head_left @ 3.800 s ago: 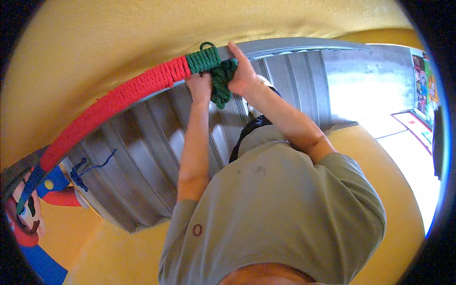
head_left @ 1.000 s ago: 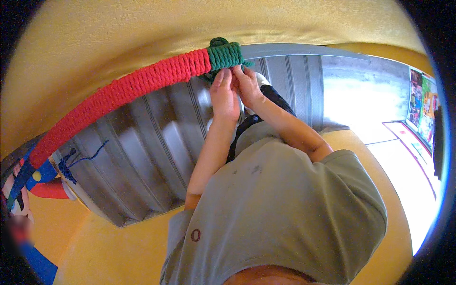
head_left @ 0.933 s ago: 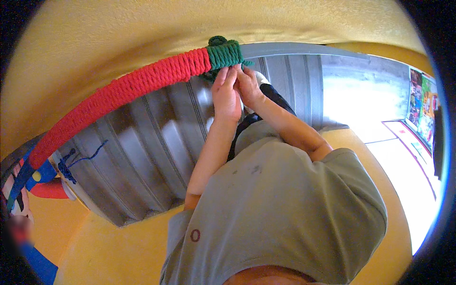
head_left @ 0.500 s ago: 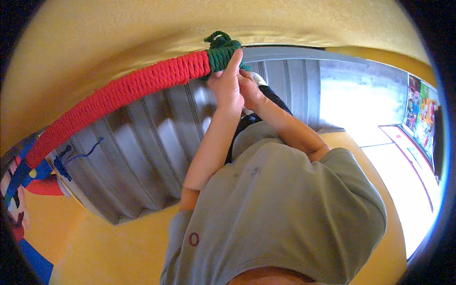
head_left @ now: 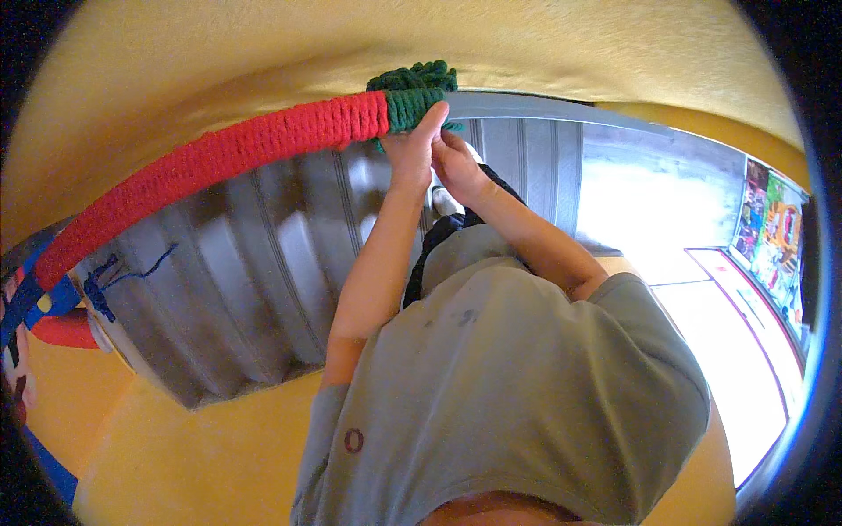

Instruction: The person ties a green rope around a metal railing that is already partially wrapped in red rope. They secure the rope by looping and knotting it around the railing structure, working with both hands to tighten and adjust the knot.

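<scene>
A curved grey handrail [head_left: 544,107] crosses the upper part of the head view. Thick red cord [head_left: 237,145] is wound tightly round its left stretch. Beside the red, a short band of green cord [head_left: 412,110] circles the rail, and a loose green bundle lies along its far side. My left hand [head_left: 410,159] closes on the green-wrapped rail from below, its thumb up against the band's right end. Just right of it, my right hand [head_left: 462,167] is closed under the rail, close against the left. Its fingertips and whatever they hold are hidden.
Grey ridged metal steps [head_left: 254,263] lie below the rail. Yellow walls [head_left: 210,465] stand on both sides. Dark blue cord ends [head_left: 103,289] hang at the left, near a blue-wrapped rail part [head_left: 17,307]. Colourful posters [head_left: 776,228] are at the bright right side.
The green bundle has shifted and spread along the rail's far side. My left hand keeps its grip at the green band, and my right hand stays close to it. The view has moved slightly.
</scene>
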Demonstrator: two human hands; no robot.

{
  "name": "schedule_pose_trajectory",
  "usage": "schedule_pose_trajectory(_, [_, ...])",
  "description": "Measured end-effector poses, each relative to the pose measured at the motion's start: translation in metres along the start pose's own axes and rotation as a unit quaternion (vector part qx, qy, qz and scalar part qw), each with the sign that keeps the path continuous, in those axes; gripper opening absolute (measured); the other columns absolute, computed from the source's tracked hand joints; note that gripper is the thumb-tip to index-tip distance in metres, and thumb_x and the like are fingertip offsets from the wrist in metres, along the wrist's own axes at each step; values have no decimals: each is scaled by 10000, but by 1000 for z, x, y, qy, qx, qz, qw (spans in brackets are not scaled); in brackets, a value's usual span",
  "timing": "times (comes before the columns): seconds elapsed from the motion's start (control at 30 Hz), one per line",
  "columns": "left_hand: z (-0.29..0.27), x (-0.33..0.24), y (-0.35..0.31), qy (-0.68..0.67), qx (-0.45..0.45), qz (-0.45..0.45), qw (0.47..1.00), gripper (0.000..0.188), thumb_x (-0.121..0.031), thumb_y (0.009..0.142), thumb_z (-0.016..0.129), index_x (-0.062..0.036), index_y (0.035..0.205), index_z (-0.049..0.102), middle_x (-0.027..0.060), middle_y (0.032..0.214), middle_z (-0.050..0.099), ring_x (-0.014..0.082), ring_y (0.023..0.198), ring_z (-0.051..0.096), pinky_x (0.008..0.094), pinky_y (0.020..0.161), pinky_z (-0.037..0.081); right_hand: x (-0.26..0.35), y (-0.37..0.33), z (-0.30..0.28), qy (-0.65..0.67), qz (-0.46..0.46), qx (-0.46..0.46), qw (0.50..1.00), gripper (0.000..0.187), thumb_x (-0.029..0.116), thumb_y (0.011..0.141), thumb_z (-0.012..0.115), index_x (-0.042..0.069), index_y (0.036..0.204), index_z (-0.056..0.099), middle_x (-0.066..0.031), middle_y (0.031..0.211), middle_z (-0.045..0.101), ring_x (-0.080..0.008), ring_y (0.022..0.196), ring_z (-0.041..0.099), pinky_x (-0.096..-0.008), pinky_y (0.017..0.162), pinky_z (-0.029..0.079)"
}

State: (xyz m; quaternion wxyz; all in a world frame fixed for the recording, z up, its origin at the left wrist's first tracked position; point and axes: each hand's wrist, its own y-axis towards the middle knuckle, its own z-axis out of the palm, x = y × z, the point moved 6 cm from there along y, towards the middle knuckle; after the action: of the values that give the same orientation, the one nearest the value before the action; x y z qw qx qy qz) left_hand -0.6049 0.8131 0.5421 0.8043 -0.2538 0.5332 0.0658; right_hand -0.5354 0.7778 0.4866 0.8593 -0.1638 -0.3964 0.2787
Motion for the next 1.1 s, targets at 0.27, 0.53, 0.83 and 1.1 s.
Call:
schedule_pose_trajectory(0.27, [-8,-1,4,-21,36,41,998,522,-3,627,755,-45,1079,498,31,994,562,128,872,548,275,787,455,132,-29,-5,-462,-174,9,870,173,129,851,550,0,902,654,-84,786,653,-126,756,620,-250,674,485])
schedule_pose_trajectory(0.53, [2,4,7,-1,56,47,997,516,-67,637,767,-35,1079,501,26,1006,540,124,883,530,264,787,452,82,138,37,-621,43,275,732,567,426,703,671,19,1088,579,-103,962,639,-215,860,605,-334,794,472])
schedule_pose_trajectory(0.83, [-4,7,9,37,36,47,998,506,-78,618,784,-33,1045,518,27,965,568,130,855,547,279,789,456,126,107,19,-609,-133,130,772,499,327,652,734,21,1017,583,-84,908,637,-193,815,612,-343,737,480])
schedule_pose_trajectory(1.1, [-6,8,7,54,48,34,997,563,-101,621,796,-55,1106,514,27,1036,570,137,908,548,276,807,449,186,5,24,-473,-423,-67,770,497,291,624,780,40,991,559,-85,870,633,-191,807,616,-339,726,490])
